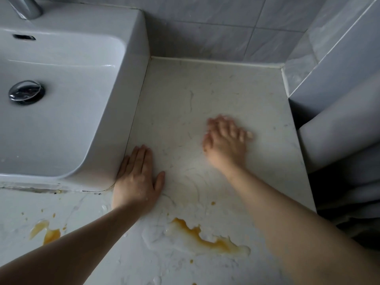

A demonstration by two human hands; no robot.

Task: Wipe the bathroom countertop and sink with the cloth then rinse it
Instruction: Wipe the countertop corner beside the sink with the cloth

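Observation:
My left hand point(137, 177) lies flat and open on the pale marble countertop point(205, 89), its fingers against the front right corner of the white sink point(67, 99). My right hand point(224, 140) is blurred, fingers spread, resting on or just above the countertop to the right. No cloth shows in either hand or anywhere in view. A yellow-orange spill point(205, 237) with clear liquid around it spreads on the countertop between my forearms. A smaller orange spill point(45, 231) lies in front of the sink at the left.
A chrome drain plug point(26, 92) sits in the sink basin, and the base of a tap point(28, 7) shows at the top left. Grey tiled walls point(226, 27) close the back and right. Grey fabric point(345, 151) hangs at the countertop's right edge.

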